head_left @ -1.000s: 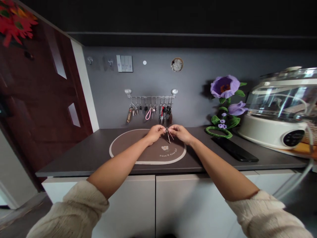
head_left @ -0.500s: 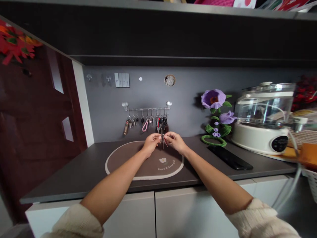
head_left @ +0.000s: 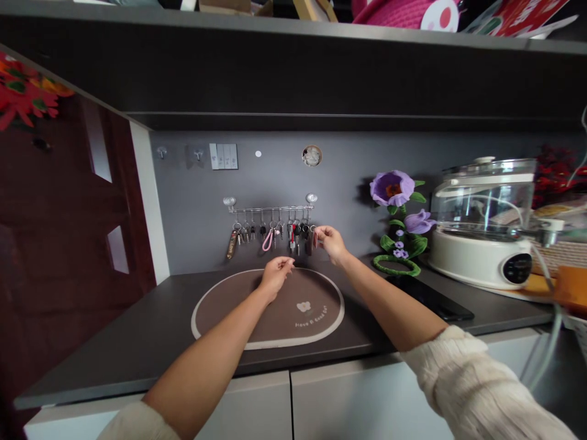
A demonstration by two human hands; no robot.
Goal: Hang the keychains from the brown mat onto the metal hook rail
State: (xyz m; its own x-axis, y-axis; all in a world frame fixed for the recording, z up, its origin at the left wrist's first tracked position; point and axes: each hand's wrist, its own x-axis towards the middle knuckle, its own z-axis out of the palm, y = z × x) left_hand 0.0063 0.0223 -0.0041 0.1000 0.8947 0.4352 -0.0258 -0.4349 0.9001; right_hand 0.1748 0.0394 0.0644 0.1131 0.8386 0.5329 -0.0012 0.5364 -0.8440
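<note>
My right hand is raised to the right end of the metal hook rail on the wall. Its fingertips pinch a key ring with keys, close beside the rightmost hanging bunch; whether the ring sits on a hook is too small to tell. Lower and to the left, my left hand hovers over the brown oval mat. Thumb and fingers are pressed together there, and anything between them is too small to name. Several key bunches hang along the rail, among them a pink loop strap and a brown tag.
A purple fabric flower stands on the dark counter, right of the mat. A black phone lies in front of it, near a cream appliance with a clear top. Overhead, a dark shelf juts out.
Both hands held the keys together above the mat. My right hand has carried them up and right to the rail's end, while my left hand has parted from them. The view has tilted up.
</note>
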